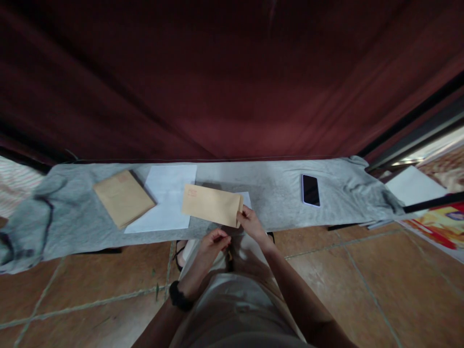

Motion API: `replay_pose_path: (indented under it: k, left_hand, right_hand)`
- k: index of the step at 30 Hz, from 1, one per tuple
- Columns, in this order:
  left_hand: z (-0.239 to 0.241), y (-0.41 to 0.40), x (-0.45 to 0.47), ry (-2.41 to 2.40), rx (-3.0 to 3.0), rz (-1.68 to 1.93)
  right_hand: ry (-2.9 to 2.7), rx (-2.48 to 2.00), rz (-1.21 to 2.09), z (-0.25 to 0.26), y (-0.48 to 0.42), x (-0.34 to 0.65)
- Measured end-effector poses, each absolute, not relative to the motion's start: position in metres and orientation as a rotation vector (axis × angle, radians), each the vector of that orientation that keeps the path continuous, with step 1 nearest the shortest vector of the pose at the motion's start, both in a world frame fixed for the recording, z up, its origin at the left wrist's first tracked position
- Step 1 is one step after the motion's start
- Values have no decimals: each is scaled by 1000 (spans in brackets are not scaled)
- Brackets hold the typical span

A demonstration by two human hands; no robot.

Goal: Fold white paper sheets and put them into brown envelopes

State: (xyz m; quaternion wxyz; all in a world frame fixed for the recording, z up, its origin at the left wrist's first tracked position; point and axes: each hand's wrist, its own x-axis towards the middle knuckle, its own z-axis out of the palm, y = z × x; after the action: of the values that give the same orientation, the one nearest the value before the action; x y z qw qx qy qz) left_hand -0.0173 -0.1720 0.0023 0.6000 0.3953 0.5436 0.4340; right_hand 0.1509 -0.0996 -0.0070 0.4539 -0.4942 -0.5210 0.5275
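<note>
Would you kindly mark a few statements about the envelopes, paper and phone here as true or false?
1. The right hand holds the single brown envelope by its right end. True.
2. The phone lies on the white sheets. False: it lies on the bare grey cloth, further right.
3. The stack of brown envelopes sits left of the white sheets. True.
4. The left hand grips that stack. False: it is curled just below the held envelope, away from the stack.
</note>
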Motion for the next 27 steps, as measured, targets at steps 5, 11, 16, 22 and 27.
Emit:
replay_pose_path:
  k: [5, 11, 16, 22, 27]
  left_hand:
    - [25, -156, -41, 1529, 2101, 955]
    - [43, -135, -61, 1505, 2746, 509]
    - [45, -135, -63, 1457, 2775, 492]
    - [44, -133, -67, 1481, 2782, 464]
    - [43, -132, -71, 1489, 2762, 509]
  right_hand:
    - [-1382, -1154, 1379, 0, -105, 162]
    - [-1517, -1027, 1544, 13, -113, 174]
    - [-1566, -997, 1536, 18, -116, 178]
    - [-1602, -1027, 1484, 26, -120, 181]
    - [-1585, -1033, 1459, 30, -119, 185]
